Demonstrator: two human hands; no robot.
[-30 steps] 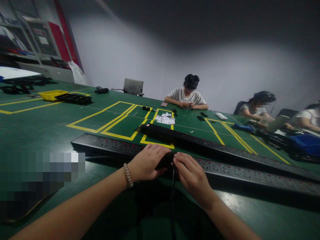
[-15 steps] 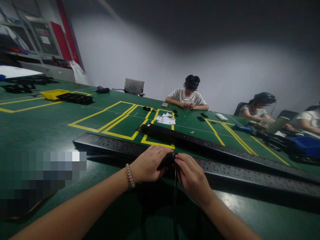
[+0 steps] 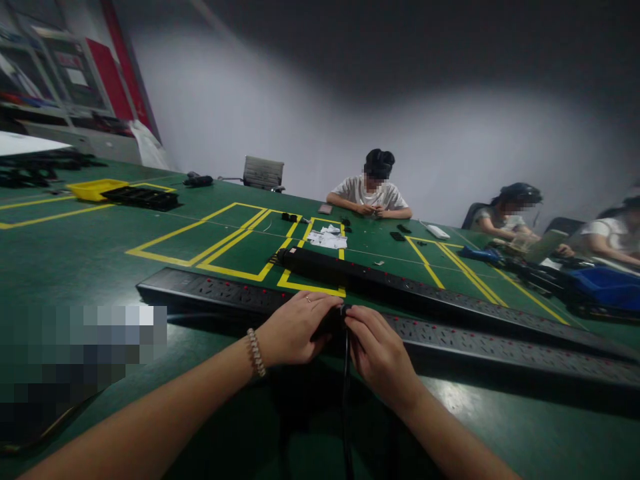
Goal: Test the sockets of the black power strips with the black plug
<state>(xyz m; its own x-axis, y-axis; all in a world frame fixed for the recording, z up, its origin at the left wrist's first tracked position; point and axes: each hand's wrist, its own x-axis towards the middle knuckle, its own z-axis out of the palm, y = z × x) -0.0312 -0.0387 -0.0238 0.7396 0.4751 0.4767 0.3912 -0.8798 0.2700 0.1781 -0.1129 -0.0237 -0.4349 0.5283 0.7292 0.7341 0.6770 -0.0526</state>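
Note:
My left hand (image 3: 297, 329) is closed around a small black part (image 3: 330, 325), possibly a plug housing; most of it is hidden under the fingers. Fingertips of my right hand (image 3: 380, 350) pinch together right against that part, at the top of a black cable (image 3: 346, 407) that hangs down toward me. Both hands meet in front of a long black power strip (image 3: 475, 343) with rows of sockets and red dots. Behind it lies a second long black power strip (image 3: 360, 272), at a slight angle, with wire ends at its left tip.
On the green table (image 3: 220, 363) are yellow tape outlines, crumpled white papers (image 3: 327, 237), a yellow bin (image 3: 97, 189) and a black tray (image 3: 141, 197). One person (image 3: 373, 190) works across the table; others sit at right near a blue bin (image 3: 607, 290).
The view shifts slightly right, then back left. Both hands stay together on the black part and cable; the finger positions differ only slightly.

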